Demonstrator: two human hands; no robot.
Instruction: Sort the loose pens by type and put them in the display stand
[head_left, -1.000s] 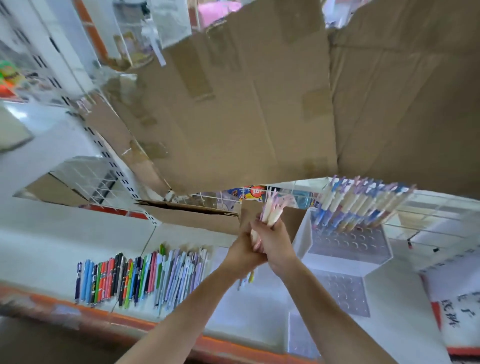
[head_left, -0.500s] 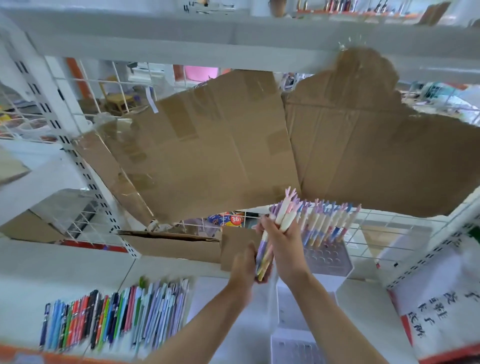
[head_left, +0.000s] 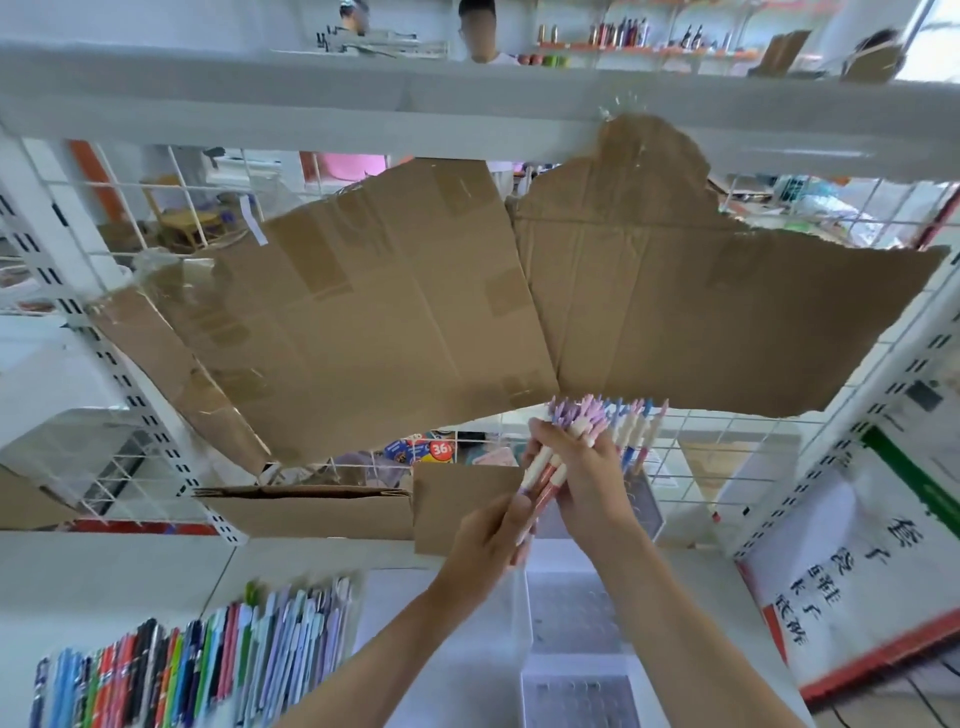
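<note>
Item: bundle of pastel pens (head_left: 563, 447) — gripped upright in right hand (head_left: 582, 478), lower ends pinched by left hand (head_left: 491, 535), held above the clear display stand (head_left: 576, 613). Step: loading 1 sorted type. Next — likely lowering pens into the stand's holes, tips aligned.

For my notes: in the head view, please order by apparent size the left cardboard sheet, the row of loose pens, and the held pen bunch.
1. left cardboard sheet
2. row of loose pens
3. held pen bunch, though partly hidden by the hands
</note>
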